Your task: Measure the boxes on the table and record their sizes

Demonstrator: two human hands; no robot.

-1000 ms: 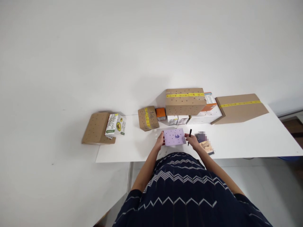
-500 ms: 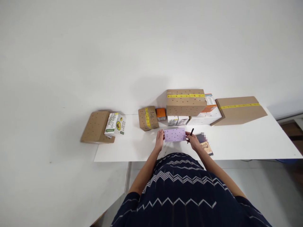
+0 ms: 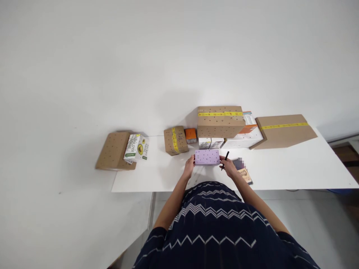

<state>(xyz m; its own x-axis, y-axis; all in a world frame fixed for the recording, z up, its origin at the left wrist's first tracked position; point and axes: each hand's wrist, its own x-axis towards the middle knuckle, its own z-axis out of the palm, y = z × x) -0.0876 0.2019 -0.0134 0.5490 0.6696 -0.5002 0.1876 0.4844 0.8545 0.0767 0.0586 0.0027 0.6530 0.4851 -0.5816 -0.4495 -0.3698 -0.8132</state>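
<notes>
Between my two hands is a small purple box (image 3: pixel 207 157) with dark dots on its top. My left hand (image 3: pixel 190 166) grips its left end, the fingers partly hidden behind the box. My right hand (image 3: pixel 228 166) holds the right end with its fingertips and also keeps a black pen (image 3: pixel 225 160) between its fingers, pointing up and away. By my right wrist lies a dark booklet or case (image 3: pixel 239 163) with a yellowish picture card (image 3: pixel 245 175) on it.
Along the wall on the white table (image 3: pixel 297 168) stand a small taped carton (image 3: pixel 175 140), an orange box (image 3: pixel 191 135), a larger carton (image 3: pixel 220 121) on white boxes, and a long carton (image 3: pixel 286 131). At left, an avocado-printed box (image 3: pixel 137 147) leans by another carton (image 3: pixel 112 149).
The purple box has tilted slightly, so its near side shows a little, and it sits marginally farther from me. Both hands keep their hold; the pen has barely shifted.
</notes>
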